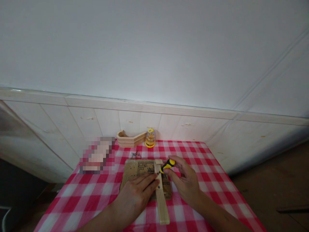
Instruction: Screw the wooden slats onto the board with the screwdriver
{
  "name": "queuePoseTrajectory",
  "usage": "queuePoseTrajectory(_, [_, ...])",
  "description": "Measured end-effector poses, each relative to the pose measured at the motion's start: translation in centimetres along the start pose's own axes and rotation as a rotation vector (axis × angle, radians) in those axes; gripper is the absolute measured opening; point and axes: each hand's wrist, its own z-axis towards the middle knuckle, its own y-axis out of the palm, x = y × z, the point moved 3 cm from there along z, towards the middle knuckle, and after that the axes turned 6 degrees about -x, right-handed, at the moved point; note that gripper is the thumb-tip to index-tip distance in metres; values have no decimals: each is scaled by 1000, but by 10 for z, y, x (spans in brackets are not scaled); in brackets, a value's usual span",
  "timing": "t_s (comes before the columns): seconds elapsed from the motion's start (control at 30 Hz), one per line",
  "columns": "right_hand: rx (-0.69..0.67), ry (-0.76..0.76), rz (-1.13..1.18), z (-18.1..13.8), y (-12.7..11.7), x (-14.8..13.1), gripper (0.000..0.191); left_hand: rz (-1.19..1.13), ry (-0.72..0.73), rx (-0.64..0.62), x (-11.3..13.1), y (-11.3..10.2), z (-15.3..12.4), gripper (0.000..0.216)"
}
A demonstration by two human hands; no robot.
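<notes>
A pale wooden strip (162, 206) with dark screws along it and a small block at its far end lies over a brown board (132, 167) bearing black line drawings. My left hand (138, 190) reaches across the board, its fingertips holding the strip beside a screw (158, 173). Between the thumb and fingers of my right hand (185, 177) is a yellow-and-black screwdriver (168, 165), tilted with its lower end down at the strip. Its tip is too small to make out clearly.
Beyond the board, a pile of small dark screws (135, 155) lies on the red-and-white checked tablecloth (193, 154). A curved wooden piece (130, 140) and a clear, yellow-trimmed container (150, 138) stand by the panelled wall. A pixelated object (98, 156) is at left.
</notes>
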Motion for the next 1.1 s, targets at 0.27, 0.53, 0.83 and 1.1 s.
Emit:
queuePoseTrajectory(0.27, [82,10,39,-3,2,2,32,14,15,3,0,-1,0,35])
queuePoseTrajectory(0.53, [128,-7,29,-3,3,2,33,21,11,1,1,-3,2,35])
queuePoseTrajectory(0.83, [173,-72,85,-7,-3,-11,29,13,3,-5,1,-3,0,35])
queuePoseTrajectory(1.1, [32,-175,48,-12,-1,-22,36,-3,1,-9,0,0,-1,36])
